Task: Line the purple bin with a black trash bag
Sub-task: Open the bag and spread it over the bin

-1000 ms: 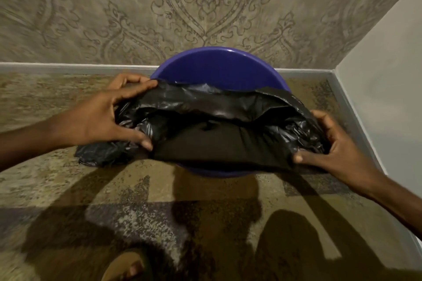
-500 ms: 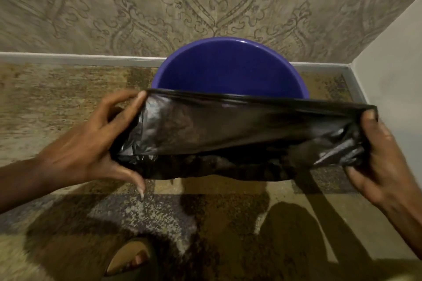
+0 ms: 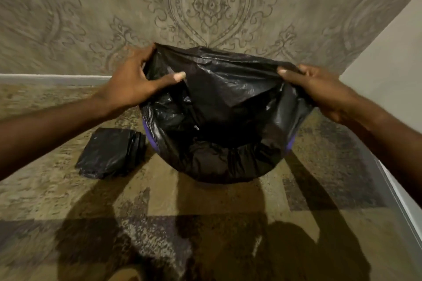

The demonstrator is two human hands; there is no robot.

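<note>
Since the earlier frame the black trash bag has moved from the near side of the purple bin to over its whole mouth, and both hands have gone up and farther away, toward the wall. Before, the blue-purple inside of the bin was open to see; now only thin slivers of purple show, one at the left under the plastic and one at the right.

The left hand is closed on the far left part of the bag's edge, fingers curled behind the plastic and the thumb pressed on the front. The right hand pinches the far right part of the edge, the thumb on top and the fingers folded under it. Between the two hands the edge is lifted and stretched, above the far rim. On the near side the bag is already folded down over the rim and hangs outside the bin.

A folded stack of black bags lies on the patterned carpet just beside the bin at the left (it seems to touch the bin, but I cannot tell for sure)
</note>
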